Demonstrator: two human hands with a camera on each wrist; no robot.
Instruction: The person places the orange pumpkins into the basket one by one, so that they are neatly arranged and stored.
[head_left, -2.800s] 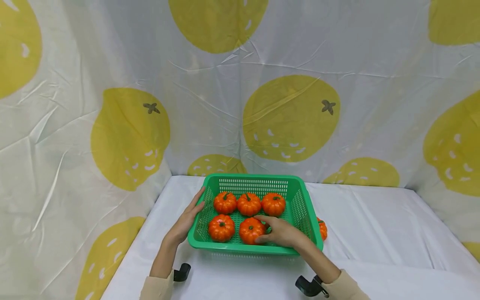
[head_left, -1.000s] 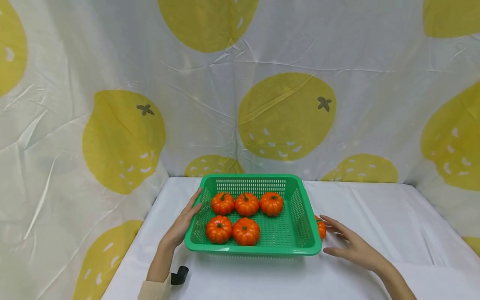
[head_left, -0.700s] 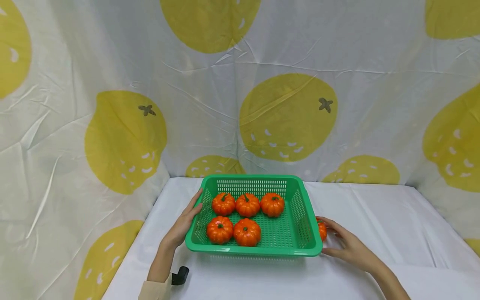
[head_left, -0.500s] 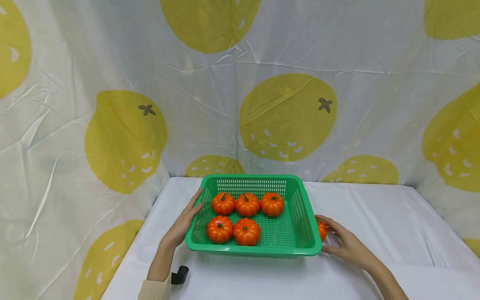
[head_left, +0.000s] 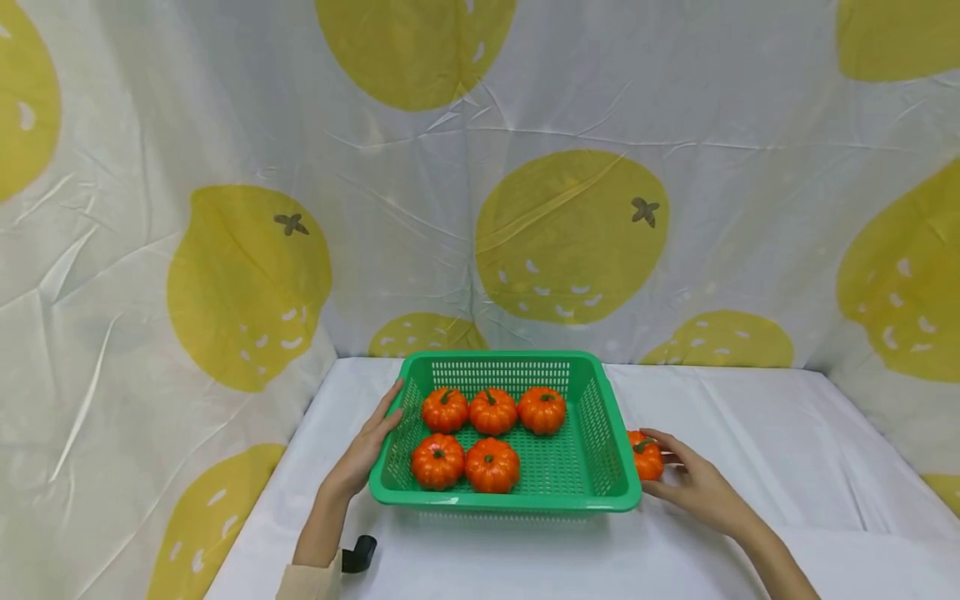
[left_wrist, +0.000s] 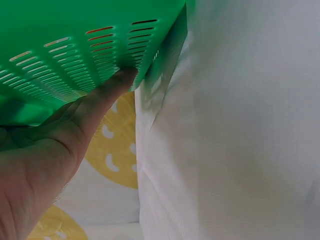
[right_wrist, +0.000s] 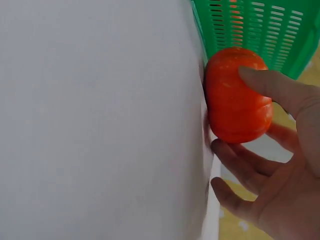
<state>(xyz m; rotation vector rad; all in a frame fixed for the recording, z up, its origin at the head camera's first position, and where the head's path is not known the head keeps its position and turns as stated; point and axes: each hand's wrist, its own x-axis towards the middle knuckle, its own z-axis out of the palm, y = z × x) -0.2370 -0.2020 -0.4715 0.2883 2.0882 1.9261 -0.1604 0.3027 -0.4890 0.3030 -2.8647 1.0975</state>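
Five pumpkins sit inside the green basket (head_left: 592,425); the sixth pumpkin (head_left: 647,458) lies on the white tablecloth (head_left: 750,433), just beside the basket's right wall. The right hand (head_left: 693,487) curls thumb and fingers round it. Grip evenly and lift clear of the rim. The left hand (head_left: 367,446), fingers straight, steadies the left wall. A lemon-print curtain (head_left: 247,275) encloses the table.

White-draped table (head_left: 750,433) with a basket and a loose pumpkin

A white cloth, faintly creased, covers the table from edge to edge. A green slotted plastic basket (head_left: 592,421) stands on it near the back, left of the middle. One small orange pumpkin (head_left: 646,457) sits on the cloth just beside the basket's right wall; the right-wrist view shows it close against that wall, though whether the two touch cannot be told.
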